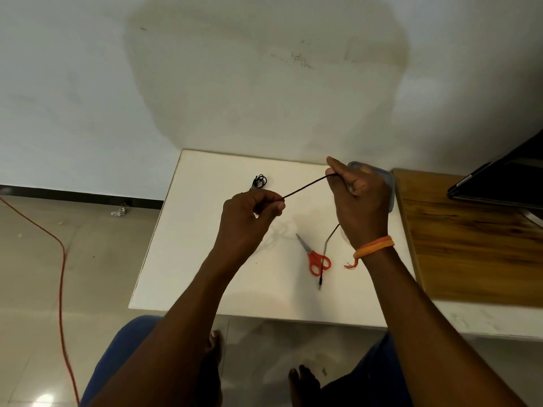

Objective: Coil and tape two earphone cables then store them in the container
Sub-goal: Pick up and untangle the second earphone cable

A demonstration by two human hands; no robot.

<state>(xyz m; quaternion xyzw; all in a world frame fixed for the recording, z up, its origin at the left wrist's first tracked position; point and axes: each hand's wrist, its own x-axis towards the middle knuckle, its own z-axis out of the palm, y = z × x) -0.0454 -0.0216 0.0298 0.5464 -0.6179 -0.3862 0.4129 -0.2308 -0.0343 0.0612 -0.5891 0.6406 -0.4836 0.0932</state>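
Note:
A black earphone cable [305, 187] is stretched taut between both hands above the white table [182, 259]. My left hand [252, 212] pinches one end of that stretch. My right hand [357, 198] grips the other end, and the cable's tail hangs below it down to the plug [321, 282] on the table. A second black earphone cable [259, 182] lies bundled at the table's far side. A clear bluish container [389, 183] sits behind my right hand, mostly hidden.
Orange-handled scissors [313, 254] lie on the table under the hanging tail. A wooden board [470, 245] adjoins on the right with a dark laptop [505, 180] on it. An orange cord [61, 259] runs across the floor at left.

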